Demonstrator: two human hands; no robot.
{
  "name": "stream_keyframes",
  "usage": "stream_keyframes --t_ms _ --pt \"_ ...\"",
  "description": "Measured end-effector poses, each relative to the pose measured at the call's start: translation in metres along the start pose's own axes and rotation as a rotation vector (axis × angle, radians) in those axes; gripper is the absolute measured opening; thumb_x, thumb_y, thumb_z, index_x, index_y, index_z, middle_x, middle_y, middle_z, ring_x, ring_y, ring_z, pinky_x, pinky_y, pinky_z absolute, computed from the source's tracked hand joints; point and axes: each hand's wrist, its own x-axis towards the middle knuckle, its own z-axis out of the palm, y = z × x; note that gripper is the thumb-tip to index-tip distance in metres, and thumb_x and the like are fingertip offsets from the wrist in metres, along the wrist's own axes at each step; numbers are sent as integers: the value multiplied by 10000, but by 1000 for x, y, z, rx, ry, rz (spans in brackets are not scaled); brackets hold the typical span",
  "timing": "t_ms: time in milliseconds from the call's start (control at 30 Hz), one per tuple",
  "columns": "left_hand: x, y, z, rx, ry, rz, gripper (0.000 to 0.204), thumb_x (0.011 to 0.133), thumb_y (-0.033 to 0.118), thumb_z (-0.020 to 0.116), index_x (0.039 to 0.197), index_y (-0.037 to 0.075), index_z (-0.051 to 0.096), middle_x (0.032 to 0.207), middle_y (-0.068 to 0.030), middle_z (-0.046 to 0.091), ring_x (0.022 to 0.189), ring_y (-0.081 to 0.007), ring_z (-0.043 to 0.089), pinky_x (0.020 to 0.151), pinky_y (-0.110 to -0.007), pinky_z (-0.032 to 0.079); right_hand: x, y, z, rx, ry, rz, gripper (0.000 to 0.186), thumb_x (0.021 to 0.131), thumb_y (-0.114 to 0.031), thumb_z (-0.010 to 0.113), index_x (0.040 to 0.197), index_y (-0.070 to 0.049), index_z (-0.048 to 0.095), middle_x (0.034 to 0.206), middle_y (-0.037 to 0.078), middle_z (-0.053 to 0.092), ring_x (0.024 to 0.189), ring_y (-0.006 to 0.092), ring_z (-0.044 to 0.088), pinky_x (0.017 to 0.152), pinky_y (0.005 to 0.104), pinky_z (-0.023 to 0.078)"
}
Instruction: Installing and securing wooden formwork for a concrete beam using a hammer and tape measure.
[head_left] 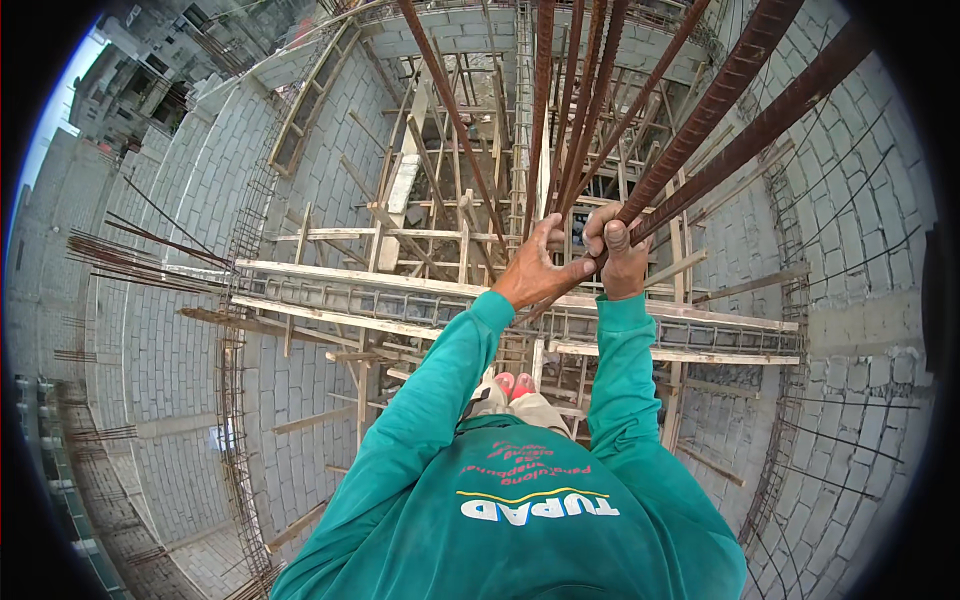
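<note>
green long-sleeved shirt (540, 555), ribbed cuffs (493, 311), white and red lettering (520, 511); beige trousers (542, 412).

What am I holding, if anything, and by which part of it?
Your right hand is curled around at least one rusty ribbed bar, along the lower part of its visible length. Whether your left hand grips too cannot be told.
</note>
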Motion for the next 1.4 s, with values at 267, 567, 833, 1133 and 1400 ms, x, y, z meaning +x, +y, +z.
stream_keyframes --t_ms 267,567,833,1133,1400 --pt "-28 -32 39 257 12 128 949 853 501 766 1530 -3 333 1457 -289 483 1365 -439 470 1161 -475 370 5 14 5 -91 -19 -55 599 935 -599 660 807 -22 561 641 13 485 567 90 442 518 251 344" --pt "-113 -160 -37 136 -98 -399 809 889 515 721 1425 -53 512 1294 -255 653 1171 -363 658 1006 -430 516 4 6 12 -173 27 7 623 938 -654 613 769 -54 590 622 -1 519 577 107 508 538 288 439" --pt "-303 -319 -116 235 143 -790 738 815 548 748 1196 -81 681 1118 -297 702 1073 -416 683 947 -453 526 2 8 36 -145 -75 32 581 1003 -602 535 834 -46 543 630 9 470 586 120 443 553 288 393" --pt "-309 -352 -91 43 405 -1004 555 838 467 768 1090 -26 731 1022 -227 741 978 -323 715 879 -394 542 4 13 33 -137 19 58 624 1006 -638 489 813 -46 532 615 1 448 573 108 415 542 278 385" --pt "-224 -223 -92 -309 363 -689 522 882 312 791 1235 -49 658 1118 -154 735 1029 -223 701 901 -336 555 5 15 23 -163 -3 65 680 988 -691 455 815 -38 525 594 0 442 565 115 409 527 277 380"
